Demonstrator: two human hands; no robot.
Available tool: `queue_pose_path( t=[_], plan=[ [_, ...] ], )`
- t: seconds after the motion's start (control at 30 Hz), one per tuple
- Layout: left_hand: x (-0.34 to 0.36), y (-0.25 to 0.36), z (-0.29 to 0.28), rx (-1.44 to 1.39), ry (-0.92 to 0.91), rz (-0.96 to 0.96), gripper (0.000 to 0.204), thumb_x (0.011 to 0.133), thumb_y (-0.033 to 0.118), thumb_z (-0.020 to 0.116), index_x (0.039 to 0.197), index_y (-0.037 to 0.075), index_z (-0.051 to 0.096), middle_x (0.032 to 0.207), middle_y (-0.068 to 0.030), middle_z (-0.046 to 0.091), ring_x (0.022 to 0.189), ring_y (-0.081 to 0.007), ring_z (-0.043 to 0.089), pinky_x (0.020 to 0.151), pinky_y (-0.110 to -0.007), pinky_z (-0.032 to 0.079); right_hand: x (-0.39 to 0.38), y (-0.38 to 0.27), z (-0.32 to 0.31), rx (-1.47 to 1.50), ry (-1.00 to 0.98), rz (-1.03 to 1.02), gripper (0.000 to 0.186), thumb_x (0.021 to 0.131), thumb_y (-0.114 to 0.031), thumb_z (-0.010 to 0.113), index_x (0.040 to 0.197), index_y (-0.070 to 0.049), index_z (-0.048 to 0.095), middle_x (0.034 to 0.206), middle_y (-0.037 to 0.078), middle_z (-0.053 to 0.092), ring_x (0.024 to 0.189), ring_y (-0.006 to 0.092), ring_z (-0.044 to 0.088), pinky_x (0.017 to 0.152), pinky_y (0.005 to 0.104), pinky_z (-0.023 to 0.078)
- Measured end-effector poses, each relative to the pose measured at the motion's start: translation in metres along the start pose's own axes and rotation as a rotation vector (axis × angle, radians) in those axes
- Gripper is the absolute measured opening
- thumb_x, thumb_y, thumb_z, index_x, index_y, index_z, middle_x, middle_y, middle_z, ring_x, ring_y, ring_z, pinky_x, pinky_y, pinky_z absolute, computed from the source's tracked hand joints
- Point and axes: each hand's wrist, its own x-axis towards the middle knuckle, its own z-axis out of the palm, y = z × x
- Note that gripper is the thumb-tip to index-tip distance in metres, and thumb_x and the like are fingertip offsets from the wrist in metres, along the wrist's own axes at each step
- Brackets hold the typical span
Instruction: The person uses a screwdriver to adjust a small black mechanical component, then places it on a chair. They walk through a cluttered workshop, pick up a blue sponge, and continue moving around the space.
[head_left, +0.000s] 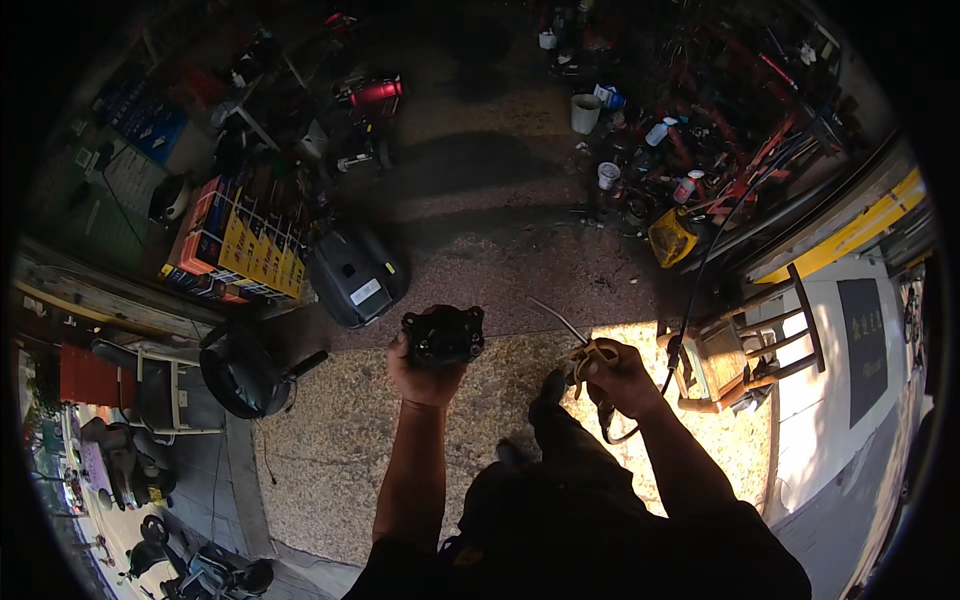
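Black part (pixel 443 336), a lumpy casting with round lugs at its corners, sits gripped in my left hand (pixel 425 372), fingers wrapped under it, raised above the speckled floor (pixel 330 440). From the head view, my right hand (pixel 618 378) is closed around a tool with a thin metal nozzle (pixel 556 318) that points up and left toward the part but stays apart from it. A black hose (pixel 700 270) runs from that hand up toward the far right edge of the floor. I cannot tell what the pale strip under the fingers is.

Just right of the right hand stands a small wooden stool (pixel 722 358) in a patch of sunlight. Left of the part, on the floor, lies a dark engine cover (pixel 357 274), with a stack of yellow boxes (pixel 240 248) beyond it and a round black casing (pixel 240 372) nearer the left edge. Near the far edge stand a white bucket (pixel 585 112) and a yellow can (pixel 672 238), beside a heap of red and black machine parts (pixel 720 110).
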Motion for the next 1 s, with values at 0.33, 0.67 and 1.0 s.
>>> queue_pose_path(
  t=[0.33, 0.67, 1.0],
  plan=[
    [0.144, -0.009, 0.020, 0.138, -0.130, -0.093, 0.062, 0.077, 0.053, 0.062, 0.122, 0.011, 0.057, 0.122, -0.0170, 0.059, 0.115, -0.0380, 0.056, 0.086, -0.060, 0.050, 0.086, -0.012, -0.075, 0.155, -0.008, -0.068, 0.032, 0.095, -0.030, 0.063, 0.107, -0.001, 0.062, 0.080, 0.009, 0.070, 0.050, 0.0058, 0.053, 0.043, 0.0203, 0.042],
    [0.269, -0.055, 0.003, 0.061, 0.055, -0.320, 0.052, 0.087, 0.047, 0.059, 0.127, 0.014, 0.057, 0.123, -0.0114, 0.061, 0.119, -0.0378, 0.055, 0.082, -0.063, 0.053, 0.133, -0.061, -0.165, 0.392, 0.162, -0.330, 0.038, 0.098, -0.035, 0.058, 0.111, 0.000, 0.059, 0.089, 0.017, 0.070, 0.056, 0.0147, 0.062, 0.048, 0.0249, 0.048],
    [0.440, -0.133, 0.054, 0.647, -0.470, -0.275, 0.051, 0.075, 0.024, 0.076, 0.116, 0.002, 0.054, 0.101, -0.0104, 0.062, 0.097, -0.0191, 0.064, 0.079, -0.037, 0.056, 0.138, -0.084, -0.223, 0.551, 0.641, -0.579, 0.046, 0.089, -0.046, 0.066, 0.106, -0.003, 0.059, 0.083, 0.013, 0.064, 0.065, 0.0206, 0.063, 0.058, 0.0309, 0.052]
  ],
)
